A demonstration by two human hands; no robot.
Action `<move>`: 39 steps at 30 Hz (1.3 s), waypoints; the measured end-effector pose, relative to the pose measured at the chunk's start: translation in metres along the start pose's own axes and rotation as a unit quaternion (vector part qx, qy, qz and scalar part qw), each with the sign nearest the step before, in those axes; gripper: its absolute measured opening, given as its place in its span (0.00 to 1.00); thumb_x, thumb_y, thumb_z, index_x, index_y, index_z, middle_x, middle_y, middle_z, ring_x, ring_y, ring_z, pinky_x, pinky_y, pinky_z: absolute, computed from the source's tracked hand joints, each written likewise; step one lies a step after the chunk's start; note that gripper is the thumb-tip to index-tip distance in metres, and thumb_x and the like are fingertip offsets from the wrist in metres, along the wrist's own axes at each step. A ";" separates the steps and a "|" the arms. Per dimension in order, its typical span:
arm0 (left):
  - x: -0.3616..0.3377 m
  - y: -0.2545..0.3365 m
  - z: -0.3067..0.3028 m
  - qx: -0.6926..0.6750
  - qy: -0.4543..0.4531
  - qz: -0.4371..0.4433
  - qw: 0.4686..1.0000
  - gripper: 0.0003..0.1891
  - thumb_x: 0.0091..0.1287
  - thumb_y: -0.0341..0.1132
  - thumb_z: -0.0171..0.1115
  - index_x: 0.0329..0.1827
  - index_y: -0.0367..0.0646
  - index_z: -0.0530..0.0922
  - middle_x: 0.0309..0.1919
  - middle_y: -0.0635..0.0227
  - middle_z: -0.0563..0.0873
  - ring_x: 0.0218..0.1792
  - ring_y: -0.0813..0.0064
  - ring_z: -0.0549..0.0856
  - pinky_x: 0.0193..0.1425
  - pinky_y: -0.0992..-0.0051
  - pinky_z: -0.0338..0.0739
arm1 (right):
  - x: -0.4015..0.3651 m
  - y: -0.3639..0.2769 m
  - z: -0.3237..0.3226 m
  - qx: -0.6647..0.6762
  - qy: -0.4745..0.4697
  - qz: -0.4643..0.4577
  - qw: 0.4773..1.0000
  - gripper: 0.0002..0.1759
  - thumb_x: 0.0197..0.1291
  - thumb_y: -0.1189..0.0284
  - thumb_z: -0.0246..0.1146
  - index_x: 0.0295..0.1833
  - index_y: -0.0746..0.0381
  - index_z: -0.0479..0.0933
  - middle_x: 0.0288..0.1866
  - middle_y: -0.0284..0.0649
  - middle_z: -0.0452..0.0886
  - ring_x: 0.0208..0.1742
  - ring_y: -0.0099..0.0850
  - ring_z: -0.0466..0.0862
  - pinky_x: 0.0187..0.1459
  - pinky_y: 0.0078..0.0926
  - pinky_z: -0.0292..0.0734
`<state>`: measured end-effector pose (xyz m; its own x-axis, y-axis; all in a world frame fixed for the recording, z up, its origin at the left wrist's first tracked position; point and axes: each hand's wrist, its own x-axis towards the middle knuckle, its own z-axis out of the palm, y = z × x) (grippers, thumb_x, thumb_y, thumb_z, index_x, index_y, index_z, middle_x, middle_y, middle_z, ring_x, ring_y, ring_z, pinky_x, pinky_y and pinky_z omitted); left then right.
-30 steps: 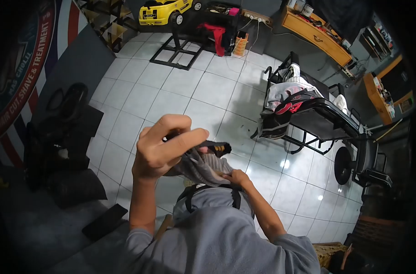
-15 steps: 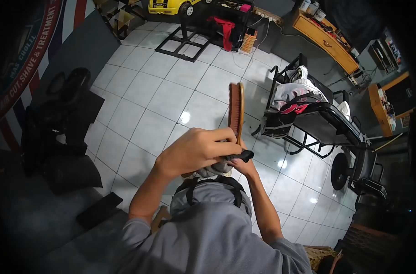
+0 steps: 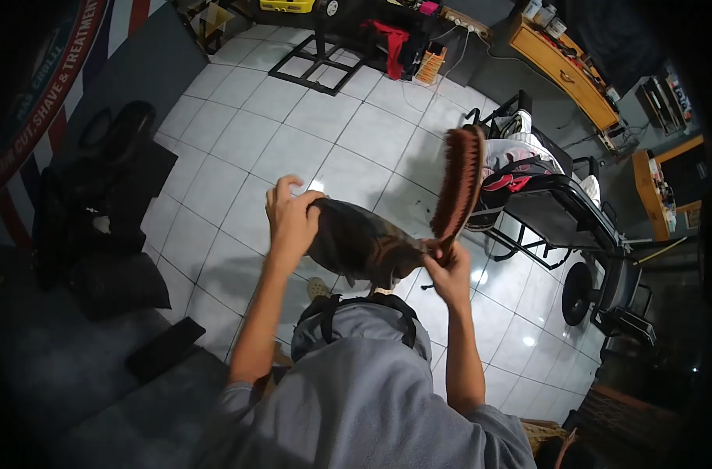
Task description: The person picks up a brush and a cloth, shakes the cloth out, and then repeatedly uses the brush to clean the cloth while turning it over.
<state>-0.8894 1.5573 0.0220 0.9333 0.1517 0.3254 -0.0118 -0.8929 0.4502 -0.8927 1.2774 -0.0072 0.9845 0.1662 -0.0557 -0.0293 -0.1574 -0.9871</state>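
In the head view, my left hand (image 3: 293, 219) pinches the upper left edge of a dark, slightly shiny cloth (image 3: 364, 238). The cloth hangs spread between both hands, above the floor and in front of my body. My right hand (image 3: 451, 273) grips the handle of a wooden brush (image 3: 459, 184) with reddish-brown bristles. The brush points up, its bristles facing left. The right end of the cloth meets the fingers of that same hand, which appear closed on it too.
A black-framed reclining chair (image 3: 540, 207) with clothes on it stands at the right. Farther off are a black metal stand (image 3: 317, 66), a wooden drawer counter (image 3: 563, 70) and a red cloth (image 3: 393, 48). Dark seats (image 3: 118, 273) line the left. White tiles (image 3: 286, 117) cover the floor.
My left hand has moved left and up, away from the right hand. The bunched cloth is now spread out between them. The brush has shifted right and tilts rightward.
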 end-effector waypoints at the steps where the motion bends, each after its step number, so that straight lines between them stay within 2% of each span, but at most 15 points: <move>1: -0.013 -0.002 0.021 0.091 0.065 -0.011 0.994 0.15 0.54 0.22 0.59 0.45 0.42 0.80 0.35 0.52 0.78 0.34 0.54 0.80 0.45 0.65 0.75 | -0.005 0.005 0.009 0.027 0.011 -0.023 0.999 0.06 0.48 0.84 0.60 0.34 0.68 0.74 0.26 0.29 0.70 0.28 0.16 0.69 0.31 0.15 0.65; 4: -0.042 -0.041 0.101 -0.239 -0.074 -0.292 0.923 0.14 0.65 0.35 0.47 0.52 0.47 0.74 0.38 0.59 0.76 0.35 0.59 0.76 0.43 0.66 0.75 | -0.019 0.005 0.027 -0.167 -0.009 -0.062 0.984 0.11 0.42 0.82 0.63 0.36 0.65 0.73 0.22 0.42 0.74 0.24 0.32 0.79 0.30 0.26 0.72; 6: -0.040 -0.006 0.082 -0.438 -0.133 -0.445 0.769 0.13 0.68 0.38 0.42 0.50 0.48 0.72 0.38 0.64 0.76 0.38 0.67 0.77 0.44 0.70 0.75 | -0.026 0.007 0.039 -0.220 -0.031 -0.038 0.974 0.12 0.43 0.82 0.63 0.36 0.64 0.72 0.25 0.47 0.77 0.27 0.46 0.80 0.30 0.32 0.74; 7: -0.038 0.006 0.074 -0.523 -0.156 -0.508 0.666 0.13 0.69 0.39 0.39 0.50 0.48 0.71 0.39 0.66 0.76 0.39 0.71 0.77 0.44 0.71 0.75 | -0.030 0.014 0.045 -0.228 -0.036 -0.029 0.972 0.11 0.45 0.81 0.63 0.36 0.67 0.73 0.22 0.44 0.70 0.22 0.34 0.72 0.29 0.24 0.70; 11: -0.037 -0.008 0.082 -0.692 -0.081 -0.380 0.608 0.11 0.71 0.38 0.38 0.48 0.47 0.69 0.40 0.70 0.75 0.42 0.78 0.76 0.46 0.76 0.74 | -0.040 0.031 0.049 -0.202 -0.091 -0.006 0.975 0.11 0.51 0.75 0.65 0.33 0.65 0.69 0.22 0.43 0.72 0.23 0.30 0.73 0.30 0.23 0.70; 15: -0.017 0.024 0.051 -0.657 -0.021 -0.342 0.672 0.11 0.71 0.38 0.39 0.48 0.46 0.69 0.40 0.71 0.74 0.42 0.79 0.75 0.48 0.77 0.73 | -0.041 0.028 0.048 -0.163 -0.104 0.040 0.980 0.14 0.58 0.68 0.64 0.31 0.66 0.69 0.23 0.40 0.75 0.25 0.24 0.74 0.30 0.21 0.70; 18: -0.002 0.042 0.038 -0.720 0.033 -0.288 0.631 0.14 0.72 0.43 0.41 0.47 0.47 0.72 0.40 0.70 0.78 0.41 0.78 0.78 0.47 0.74 0.75 | -0.035 0.012 0.046 -0.076 -0.073 0.071 0.992 0.17 0.66 0.62 0.57 0.30 0.65 0.69 0.23 0.38 0.76 0.25 0.22 0.74 0.30 0.20 0.71; 22: 0.028 0.073 -0.006 -0.824 -0.007 -0.205 0.528 0.14 0.71 0.46 0.42 0.44 0.46 0.70 0.36 0.74 0.74 0.37 0.81 0.75 0.43 0.79 0.73 | -0.026 -0.021 0.038 0.038 -0.096 0.102 0.989 0.24 0.72 0.55 0.43 0.29 0.62 0.67 0.21 0.34 0.74 0.20 0.20 0.72 0.22 0.19 0.68; 23: 0.036 0.083 -0.015 -0.794 0.033 -0.182 0.579 0.11 0.68 0.42 0.51 0.44 0.45 0.67 0.36 0.74 0.74 0.36 0.83 0.76 0.40 0.79 0.74 | -0.025 -0.033 0.036 0.046 -0.117 0.114 0.986 0.25 0.72 0.54 0.43 0.29 0.62 0.67 0.20 0.33 0.72 0.18 0.20 0.71 0.21 0.19 0.66; 24: 0.040 0.091 -0.031 -0.705 0.006 -0.136 0.696 0.13 0.63 0.32 0.58 0.45 0.45 0.64 0.36 0.74 0.73 0.37 0.85 0.76 0.41 0.81 0.75 | -0.025 -0.039 0.034 0.055 -0.137 0.126 0.981 0.25 0.72 0.54 0.43 0.30 0.62 0.67 0.19 0.32 0.71 0.17 0.20 0.69 0.19 0.18 0.64; 26: 0.050 0.096 -0.040 -0.672 0.009 -0.078 0.736 0.19 0.60 0.24 0.59 0.50 0.45 0.62 0.38 0.73 0.74 0.39 0.85 0.76 0.44 0.83 0.74 | -0.021 -0.032 0.038 0.086 -0.107 0.086 0.987 0.24 0.72 0.53 0.42 0.29 0.59 0.64 0.16 0.28 0.63 0.13 0.17 0.61 0.15 0.16 0.56; 29: 0.058 0.102 -0.058 -0.713 0.006 -0.063 0.699 0.17 0.63 0.23 0.56 0.53 0.44 0.63 0.40 0.72 0.76 0.40 0.86 0.76 0.46 0.83 0.73 | -0.017 -0.042 0.034 0.167 -0.104 0.102 0.975 0.24 0.71 0.50 0.41 0.27 0.56 0.61 0.15 0.25 0.57 0.12 0.15 0.55 0.12 0.16 0.47; 32: 0.075 0.104 -0.072 -0.725 -0.036 0.022 0.688 0.15 0.66 0.24 0.55 0.54 0.43 0.65 0.41 0.72 0.77 0.41 0.86 0.76 0.47 0.82 0.72 | -0.016 -0.073 0.023 0.259 -0.115 0.074 0.956 0.24 0.72 0.53 0.42 0.28 0.58 0.62 0.16 0.25 0.59 0.14 0.16 0.57 0.16 0.16 0.52; 36: 0.095 0.121 -0.100 -0.702 -0.011 0.076 0.708 0.11 0.68 0.26 0.54 0.52 0.42 0.68 0.39 0.73 0.78 0.41 0.86 0.76 0.48 0.83 0.72 | -0.003 -0.095 0.022 0.254 -0.073 -0.040 0.964 0.24 0.72 0.53 0.42 0.28 0.58 0.62 0.15 0.26 0.60 0.14 0.15 0.57 0.16 0.15 0.50; 39: 0.095 0.125 -0.105 -0.680 0.026 0.077 0.728 0.11 0.69 0.28 0.53 0.53 0.41 0.68 0.40 0.73 0.78 0.40 0.86 0.75 0.48 0.83 0.71 | -0.002 -0.100 0.017 0.231 -0.093 -0.024 0.968 0.24 0.72 0.53 0.41 0.28 0.58 0.63 0.15 0.26 0.60 0.14 0.16 0.58 0.16 0.16 0.51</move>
<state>-0.8401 1.5042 0.1967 0.8686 0.1417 0.4748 -0.4931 0.3405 0.8006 -0.8948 1.3092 0.0887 0.9397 0.3419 0.0074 -0.1013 0.2989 -0.9489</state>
